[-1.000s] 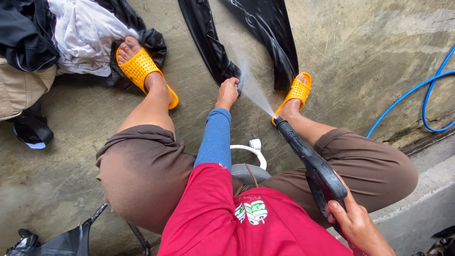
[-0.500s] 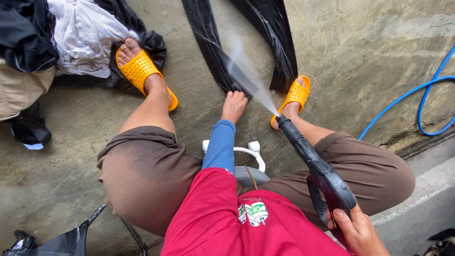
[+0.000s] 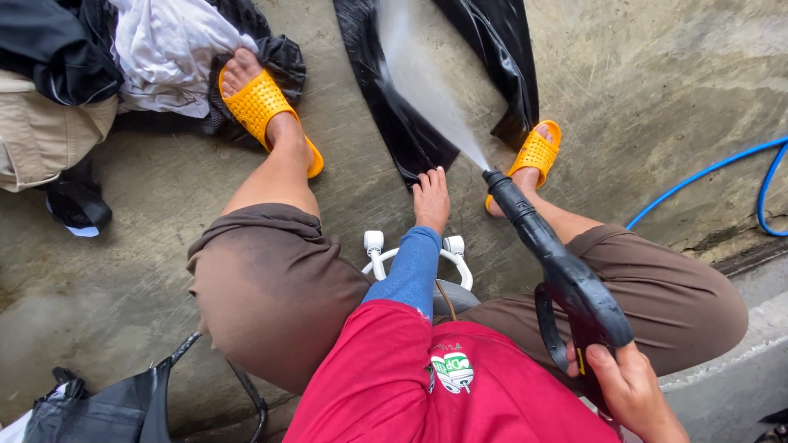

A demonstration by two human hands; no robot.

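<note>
My right hand point(image 3: 628, 385) is wrapped tight around the grip of the black spray gun point(image 3: 558, 262), low at the right edge of my view, fingers closed on the handle. The gun's barrel angles up and left, and from its nozzle a white fan of water point(image 3: 419, 78) shoots onto the wet concrete floor point(image 3: 657, 82) between the two legs of the black trousers point(image 3: 394, 98). My left hand point(image 3: 432, 197) reaches down in its blue sleeve point(image 3: 408, 271), palm down, fingers pressed on the hem of the left trouser leg, just beside the nozzle; flat rather than clenched, as far as I can tell. The trousers lie spread and shiny with water at the top of the frame. Yellow slides sit either side: the right one point(image 3: 535, 154) touching the other trouser leg, the left one point(image 3: 264, 107) against a heap of dark and white clothes point(image 3: 156, 49). Under me there's a grey stool with a white frame point(image 3: 453, 256). A blue hose point(image 3: 722, 168) curves away at right. A black bag point(image 3: 107, 406) sits bottom left.
</note>
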